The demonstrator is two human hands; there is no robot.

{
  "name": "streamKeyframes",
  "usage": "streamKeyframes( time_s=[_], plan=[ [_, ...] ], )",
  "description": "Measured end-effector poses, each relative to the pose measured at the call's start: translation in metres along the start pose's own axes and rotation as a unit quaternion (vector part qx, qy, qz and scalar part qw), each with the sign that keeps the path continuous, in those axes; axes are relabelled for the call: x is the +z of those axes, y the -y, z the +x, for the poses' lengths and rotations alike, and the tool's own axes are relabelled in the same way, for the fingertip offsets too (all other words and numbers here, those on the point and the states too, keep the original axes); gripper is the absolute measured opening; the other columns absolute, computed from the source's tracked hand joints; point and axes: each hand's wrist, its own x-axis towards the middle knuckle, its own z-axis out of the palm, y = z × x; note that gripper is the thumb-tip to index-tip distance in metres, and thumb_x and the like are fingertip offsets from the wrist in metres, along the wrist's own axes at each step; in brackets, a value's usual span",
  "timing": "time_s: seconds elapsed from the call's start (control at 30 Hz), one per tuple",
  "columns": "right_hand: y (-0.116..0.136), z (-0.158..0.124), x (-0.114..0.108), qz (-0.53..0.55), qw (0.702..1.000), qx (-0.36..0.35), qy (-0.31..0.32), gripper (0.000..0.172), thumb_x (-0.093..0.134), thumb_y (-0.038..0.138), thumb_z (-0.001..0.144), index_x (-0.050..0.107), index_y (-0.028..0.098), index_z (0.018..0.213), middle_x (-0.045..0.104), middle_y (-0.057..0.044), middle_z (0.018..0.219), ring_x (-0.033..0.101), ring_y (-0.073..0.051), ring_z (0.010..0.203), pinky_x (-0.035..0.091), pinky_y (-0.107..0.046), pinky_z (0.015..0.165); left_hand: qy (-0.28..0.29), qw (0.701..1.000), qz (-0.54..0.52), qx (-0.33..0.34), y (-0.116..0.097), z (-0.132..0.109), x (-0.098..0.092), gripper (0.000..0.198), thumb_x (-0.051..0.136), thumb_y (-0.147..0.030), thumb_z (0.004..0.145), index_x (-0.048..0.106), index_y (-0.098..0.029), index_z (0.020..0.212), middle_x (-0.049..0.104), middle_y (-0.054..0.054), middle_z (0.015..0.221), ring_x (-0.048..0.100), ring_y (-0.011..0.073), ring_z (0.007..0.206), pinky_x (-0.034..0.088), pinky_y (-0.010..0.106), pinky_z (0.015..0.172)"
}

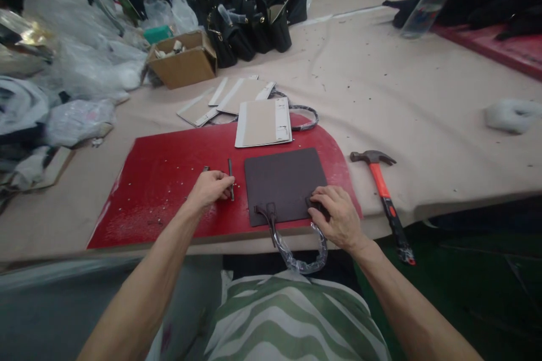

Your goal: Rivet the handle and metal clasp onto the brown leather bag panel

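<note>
Cardboard box beside black bags, crumpled clear plastic, white roll far right

Through the head camera I see a garment, white in its ground, with broad stripes of a soft, greyish green. These stripes go across the front in wavy zigzags, and their peaks look rather rounded. I cannot tell whether it is a shirt or an apron. The left hand and the right hand are bare, and the forearms are also bare, as far as my view reaches.
</note>
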Motion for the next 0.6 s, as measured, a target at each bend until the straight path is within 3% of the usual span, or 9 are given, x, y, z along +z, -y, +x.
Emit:
streamKeyframes(
  time_s=[0.1,0.2,0.4,0.6],
  plan=[
    [0.000,0.000,0.001,0.000,1.000,0.004,0.002,0.009,0.055,0.025,0.093,0.060,0.018,0.098,0.061,-0.009,0.105,0.054,-0.029,0.100,0.040,-0.045,0.088,0.010,0.979,-0.204,0.024,0.002,-0.013,0.006,0.038,0.075,-0.046,0.063,0.060,-0.013,0.076,0.065,0.003,0.063,0.061,0.0132,0.052,0.048,0.020,0.048],
    [-0.001,0.000,0.001,0.002,1.000,0.006,0.004,0.009,0.056,0.024,0.093,0.060,0.018,0.098,0.061,-0.009,0.106,0.053,-0.029,0.100,0.040,-0.045,0.088,0.014,0.953,-0.299,0.047,0.000,-0.024,0.026,0.044,0.079,-0.046,0.063,0.059,-0.012,0.080,0.067,0.003,0.069,0.063,0.0126,0.055,0.051,0.021,0.050],
    [-0.002,0.000,0.000,0.003,1.000,0.006,0.007,0.010,0.056,0.025,0.093,0.060,0.018,0.099,0.061,-0.010,0.107,0.054,-0.029,0.100,0.041,-0.046,0.088,0.028,0.925,-0.357,0.127,-0.005,-0.037,0.080,0.044,0.081,-0.040,0.071,0.057,-0.014,0.097,0.070,0.003,0.082,0.070,0.0165,0.069,0.059,0.026,0.063],
    [-0.002,-0.001,0.001,0.000,1.000,0.008,0.006,0.009,0.057,0.024,0.093,0.060,0.018,0.099,0.061,-0.009,0.107,0.053,-0.030,0.103,0.041,-0.047,0.090,0.071,0.931,-0.323,0.152,-0.012,-0.046,0.095,0.046,0.081,-0.043,0.071,0.055,-0.015,0.097,0.070,0.007,0.089,0.072,0.0212,0.083,0.061,0.035,0.077]
  ],
)
